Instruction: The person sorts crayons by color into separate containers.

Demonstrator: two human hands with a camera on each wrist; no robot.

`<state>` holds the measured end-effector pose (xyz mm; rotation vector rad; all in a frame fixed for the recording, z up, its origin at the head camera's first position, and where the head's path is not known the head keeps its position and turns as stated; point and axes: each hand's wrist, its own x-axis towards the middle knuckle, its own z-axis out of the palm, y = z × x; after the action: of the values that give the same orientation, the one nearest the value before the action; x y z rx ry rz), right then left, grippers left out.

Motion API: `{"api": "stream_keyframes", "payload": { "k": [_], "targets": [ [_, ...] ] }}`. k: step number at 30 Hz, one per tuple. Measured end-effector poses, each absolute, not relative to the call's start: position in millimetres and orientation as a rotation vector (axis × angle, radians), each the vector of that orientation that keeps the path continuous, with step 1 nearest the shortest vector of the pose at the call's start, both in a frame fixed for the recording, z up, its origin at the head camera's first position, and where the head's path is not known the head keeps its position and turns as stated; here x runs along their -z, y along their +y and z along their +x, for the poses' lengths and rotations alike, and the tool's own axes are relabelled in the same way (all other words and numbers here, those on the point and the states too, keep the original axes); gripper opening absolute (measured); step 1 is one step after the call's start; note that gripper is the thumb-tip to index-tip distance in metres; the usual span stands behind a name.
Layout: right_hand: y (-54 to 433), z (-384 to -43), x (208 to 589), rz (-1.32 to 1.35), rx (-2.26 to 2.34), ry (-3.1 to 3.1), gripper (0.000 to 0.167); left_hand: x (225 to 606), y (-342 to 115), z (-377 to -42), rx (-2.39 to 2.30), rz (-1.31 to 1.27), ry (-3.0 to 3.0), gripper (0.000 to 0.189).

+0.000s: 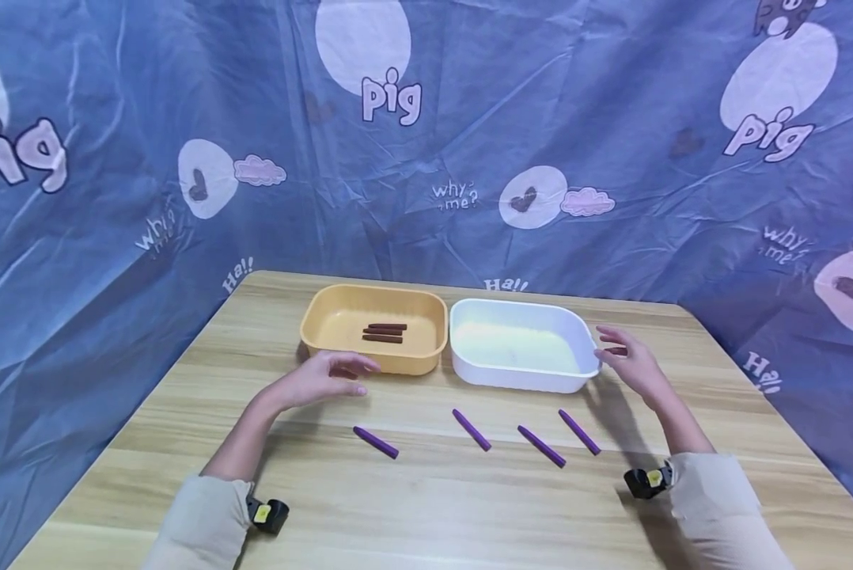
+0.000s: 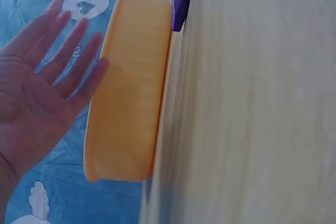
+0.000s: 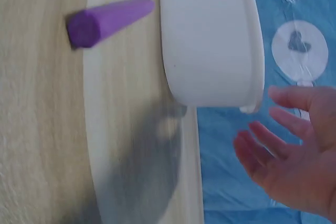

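My left hand hovers by the near left side of the yellow plastic bin, fingers spread and nothing in them. In the left wrist view, its fingertips overlap the bin's rim. Three brown crayons lie inside that bin. My right hand is at the right end of the white plastic bin, loosely bent fingers close to the rim and holding nothing. On the table in front of the bins lie several purple crayons, among them a left one, a middle one and a right one.
The two bins stand side by side near the back edge of the wooden table. A blue printed cloth hangs behind and around the table. Each wrist wears a small black camera, such as the left one.
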<state>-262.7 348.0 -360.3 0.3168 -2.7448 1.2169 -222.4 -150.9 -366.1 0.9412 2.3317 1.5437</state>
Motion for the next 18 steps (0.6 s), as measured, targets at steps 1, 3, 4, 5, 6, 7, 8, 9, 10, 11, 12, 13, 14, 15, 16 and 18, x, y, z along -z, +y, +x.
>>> {"api": "stream_keyframes", "payload": {
  "k": [1, 3, 4, 5, 6, 7, 8, 9, 10, 11, 12, 13, 14, 15, 16, 18],
  "targets": [
    [350, -263, 362, 0.34, -1.276, -2.748, 0.048, 368, -151, -223, -1.53, 0.94, 2.322, 0.037],
    [355, -263, 366, 0.387, -1.396, -2.752, 0.053, 372, -152, -224, -1.495, 0.933, 2.309, 0.037],
    [357, -262, 367, 0.411, -1.453, -2.749, 0.054, 373, -153, -224, -1.473, 0.932, 2.299, 0.037],
    [359, -262, 369, 0.437, -1.512, -2.737, 0.055, 375, -153, -225, -1.449, 0.937, 2.289, 0.037],
    [361, -262, 371, 0.462, -1.567, -2.725, 0.055, 378, -153, -226, -1.421, 0.942, 2.284, 0.037],
    [363, -262, 374, 0.48, -1.62, -2.71, 0.056, 380, -154, -227, -1.395, 0.951, 2.275, 0.037],
    [365, -262, 376, 0.495, -1.665, -2.699, 0.057, 383, -154, -228, -1.368, 0.959, 2.267, 0.037],
    [367, -262, 378, 0.507, -1.705, -2.687, 0.057, 386, -154, -228, -1.35, 0.97, 2.253, 0.036],
    [368, -262, 381, 0.519, -1.742, -2.677, 0.058, 388, -155, -229, -1.329, 0.977, 2.247, 0.036],
    [369, -262, 383, 0.531, -1.771, -2.667, 0.058, 390, -155, -229, -1.312, 0.987, 2.243, 0.036],
    [370, -262, 384, 0.537, -1.787, -2.664, 0.058, 392, -155, -229, -1.292, 0.993, 2.243, 0.036],
    [370, -262, 386, 0.541, -1.798, -2.661, 0.058, 394, -155, -229, -1.273, 1.004, 2.246, 0.036],
    [370, -262, 386, 0.548, -1.803, -2.661, 0.058, 396, -156, -229, -1.251, 1.014, 2.253, 0.036],
    [370, -261, 387, 0.554, -1.802, -2.661, 0.058, 397, -156, -229, -1.226, 1.021, 2.265, 0.036],
    [370, -262, 387, 0.559, -1.8, -2.661, 0.057, 398, -156, -229, -1.201, 1.027, 2.277, 0.036],
    [370, -262, 387, 0.569, -1.786, -2.665, 0.058, 400, -156, -229, -1.162, 1.036, 2.29, 0.036]
  ]
}}
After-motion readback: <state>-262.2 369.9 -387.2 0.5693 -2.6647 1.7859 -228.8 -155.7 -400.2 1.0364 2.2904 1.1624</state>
